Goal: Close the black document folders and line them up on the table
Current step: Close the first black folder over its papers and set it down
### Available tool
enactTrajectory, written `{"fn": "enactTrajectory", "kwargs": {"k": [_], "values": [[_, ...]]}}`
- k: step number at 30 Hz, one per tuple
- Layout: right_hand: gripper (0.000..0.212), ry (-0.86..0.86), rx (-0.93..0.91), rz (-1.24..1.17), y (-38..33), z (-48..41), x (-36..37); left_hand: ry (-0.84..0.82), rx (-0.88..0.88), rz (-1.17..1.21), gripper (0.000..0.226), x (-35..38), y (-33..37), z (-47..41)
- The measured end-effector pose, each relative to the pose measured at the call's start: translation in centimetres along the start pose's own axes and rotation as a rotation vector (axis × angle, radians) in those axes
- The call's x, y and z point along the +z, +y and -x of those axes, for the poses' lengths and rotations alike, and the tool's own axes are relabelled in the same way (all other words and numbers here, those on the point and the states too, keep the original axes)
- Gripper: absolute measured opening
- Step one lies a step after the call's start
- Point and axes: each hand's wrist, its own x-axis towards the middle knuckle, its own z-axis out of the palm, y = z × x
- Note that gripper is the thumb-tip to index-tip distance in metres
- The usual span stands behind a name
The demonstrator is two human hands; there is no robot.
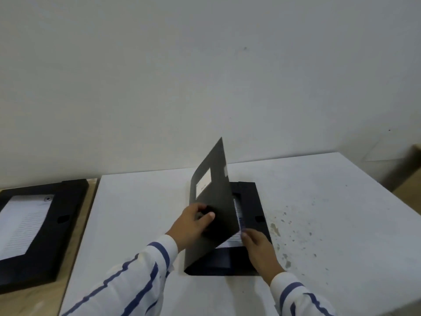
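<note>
Folder (248, 226) mid-table (141, 201), lid (211, 201) raised; 2nd folder (38, 224) far left.

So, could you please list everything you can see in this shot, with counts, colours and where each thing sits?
Folder being closed: 1, black, middle of the white table, cover raised, paper inside.
Open folder: 1, black, far left on a wooden surface, white printed sheet inside.
White table: 1, white, speckled with marks on its right part.
Wall: 1, pale grey, behind.
Sleeves: 2, white with blue stripes.
Hands: 2; left hand grips the cover, right hand at the folder's near right edge.
</note>
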Motion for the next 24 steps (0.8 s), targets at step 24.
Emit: {"fn": "enactTrajectory", "kwargs": {"k": [24], "values": [[0.038, -0.077, 0.112, 0.344, 5.4, -3.7, -3.9, 0.085, -0.275, -0.591, 0.072, 7.7, -5.9, -1.3]]}}
